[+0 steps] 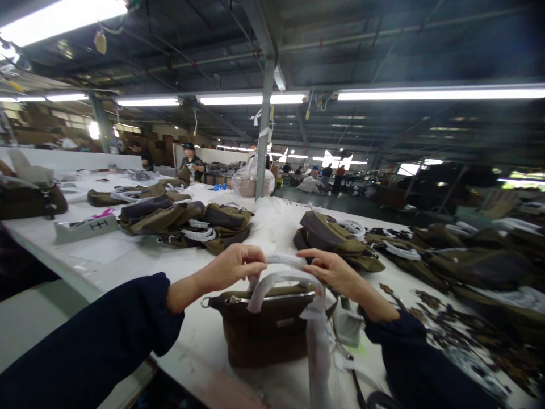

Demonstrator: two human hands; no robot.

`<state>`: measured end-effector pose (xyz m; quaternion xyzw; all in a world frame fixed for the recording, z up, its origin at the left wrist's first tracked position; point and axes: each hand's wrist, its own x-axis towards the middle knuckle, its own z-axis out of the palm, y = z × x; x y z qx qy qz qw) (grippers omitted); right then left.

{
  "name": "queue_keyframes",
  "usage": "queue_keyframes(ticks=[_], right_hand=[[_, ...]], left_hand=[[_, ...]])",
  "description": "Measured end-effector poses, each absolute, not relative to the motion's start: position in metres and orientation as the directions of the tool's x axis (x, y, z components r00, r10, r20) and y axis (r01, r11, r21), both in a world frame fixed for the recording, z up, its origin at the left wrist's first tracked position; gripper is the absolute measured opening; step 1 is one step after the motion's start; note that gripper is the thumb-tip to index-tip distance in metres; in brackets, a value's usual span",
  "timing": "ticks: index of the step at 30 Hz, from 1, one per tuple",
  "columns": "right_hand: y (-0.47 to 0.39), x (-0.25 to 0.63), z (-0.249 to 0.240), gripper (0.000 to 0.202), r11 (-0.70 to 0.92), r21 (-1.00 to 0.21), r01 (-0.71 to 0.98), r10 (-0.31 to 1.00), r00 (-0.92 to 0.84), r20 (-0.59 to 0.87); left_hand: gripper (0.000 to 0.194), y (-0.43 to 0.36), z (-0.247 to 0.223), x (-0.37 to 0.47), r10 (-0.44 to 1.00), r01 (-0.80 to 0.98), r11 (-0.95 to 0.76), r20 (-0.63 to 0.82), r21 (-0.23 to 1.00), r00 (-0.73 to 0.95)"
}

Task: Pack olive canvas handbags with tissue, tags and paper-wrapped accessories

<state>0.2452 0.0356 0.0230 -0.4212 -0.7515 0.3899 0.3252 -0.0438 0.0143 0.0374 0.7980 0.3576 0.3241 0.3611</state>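
Note:
An olive-brown handbag (268, 335) stands upright before me on the white table, its metal zip running along the top. Its front handle (283, 276) arches up in white wrapping. Behind that rises the rear handle (283, 259), wrapped too. My left hand (236, 266) pinches the left side of the rear handle between thumb and fingers. On the opposite side, my right hand (330, 270) has its thumb and fingertips closed on the same handle. A white-wrapped strap (318, 352) hangs down over the bag's right front.
Olive and grey bags (183, 218) lie in a heap at the left, with another bag (334, 238) behind my right hand. More bags (489, 261) cover the right side. Dark straps and fittings (460, 324) lie scattered at right. A co-worker (193, 162) stands across the table.

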Motion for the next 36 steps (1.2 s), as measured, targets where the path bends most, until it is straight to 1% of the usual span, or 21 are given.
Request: queue_keyframes(ticks=[2,3,5,8,9,11,12,14,17,19,20,21,22,24,25,27,29,31,33,35,36], right_hand=[[0.042,0.244,0.027,0.037,0.353,-0.832,0.427,0.864,-0.49,0.115],[0.045,0.243,0.029,0.036,0.356,-0.828,0.434,0.853,-0.512,0.098],[0.051,0.243,0.03,0.036,0.348,-0.838,0.421,0.829,-0.556,0.065],[0.055,0.244,0.031,0.03,0.357,-0.828,0.432,0.793,-0.608,0.025],[0.056,0.244,0.032,0.025,0.406,-0.796,0.449,0.783,-0.62,0.05],[0.056,0.245,0.033,0.016,0.553,-0.676,0.487,0.751,-0.643,0.152],[0.056,0.245,0.034,0.014,0.619,-0.602,0.504,0.73,-0.653,0.203],[0.056,0.244,0.034,0.013,0.693,-0.464,0.552,0.706,-0.652,0.278],[0.055,0.241,0.03,0.016,0.725,-0.272,0.632,0.683,-0.613,0.398],[0.054,0.238,0.023,0.015,0.724,-0.163,0.671,0.651,-0.584,0.486],[0.053,0.236,0.019,0.013,0.712,-0.13,0.69,0.641,-0.563,0.522],[0.053,0.236,0.015,0.012,0.693,-0.115,0.712,0.639,-0.533,0.555],[0.053,0.236,0.012,0.011,0.672,-0.114,0.731,0.64,-0.497,0.585],[0.054,0.238,0.006,0.013,0.643,-0.158,0.749,0.653,-0.429,0.624],[0.054,0.239,0.004,0.014,0.634,-0.197,0.747,0.668,-0.402,0.626],[0.055,0.242,0.002,0.019,0.614,-0.265,0.743,0.71,-0.374,0.596],[0.055,0.243,0.002,0.016,0.584,-0.313,0.749,0.758,-0.365,0.54],[0.055,0.241,0.002,0.016,0.564,-0.349,0.748,0.791,-0.37,0.486],[0.055,0.238,0.003,0.023,0.595,-0.366,0.715,0.788,-0.43,0.441],[0.056,0.236,0.004,0.021,0.647,-0.399,0.65,0.761,-0.514,0.396],[0.058,0.237,0.005,0.021,0.657,-0.442,0.61,0.753,-0.55,0.361]], left_hand=[[0.032,0.022,0.037,-0.044,0.817,0.379,-0.541,0.362,0.751,0.449],[0.036,0.026,0.036,-0.044,0.809,0.379,-0.551,0.365,0.744,0.461],[0.038,0.034,0.037,-0.045,0.777,0.338,-0.499,0.24,0.798,0.582],[0.033,0.045,0.041,-0.047,0.655,0.289,-0.326,-0.005,0.9,0.755],[0.032,0.048,0.041,-0.048,0.615,0.277,-0.289,-0.044,0.916,0.787],[0.029,0.054,0.041,-0.047,0.577,0.258,-0.287,-0.049,0.922,0.815],[0.028,0.056,0.039,-0.046,0.584,0.257,-0.32,-0.024,0.912,0.812],[0.029,0.057,0.034,-0.041,0.652,0.296,-0.43,0.066,0.853,0.755],[0.029,0.052,0.021,-0.028,0.765,0.465,-0.6,0.298,0.651,0.571],[0.023,0.046,0.014,-0.02,0.768,0.589,-0.638,0.462,0.497,0.443],[0.02,0.044,0.01,-0.016,0.759,0.636,-0.631,0.522,0.444,0.389],[0.018,0.043,0.008,-0.014,0.761,0.67,-0.608,0.552,0.426,0.341],[0.018,0.043,0.006,-0.014,0.781,0.683,-0.579,0.544,0.445,0.307],[0.024,0.048,0.003,-0.017,0.842,0.638,-0.529,0.437,0.559,0.316],[0.026,0.051,0.002,-0.02,0.857,0.585,-0.515,0.363,0.627,0.366],[0.023,0.059,-0.001,-0.028,0.826,0.449,-0.502,0.256,0.739,0.502],[0.022,0.064,-0.007,-0.035,0.784,0.344,-0.504,0.252,0.792,0.568],[0.014,0.066,-0.012,-0.037,0.784,0.309,-0.512,0.288,0.802,0.55],[0.01,0.063,-0.015,-0.035,0.791,0.293,-0.524,0.329,0.799,0.516],[0.021,0.06,-0.012,-0.03,0.788,0.238,-0.518,0.35,0.822,0.507],[0.03,0.058,-0.008,-0.028,0.784,0.192,-0.506,0.355,0.841,0.509]])
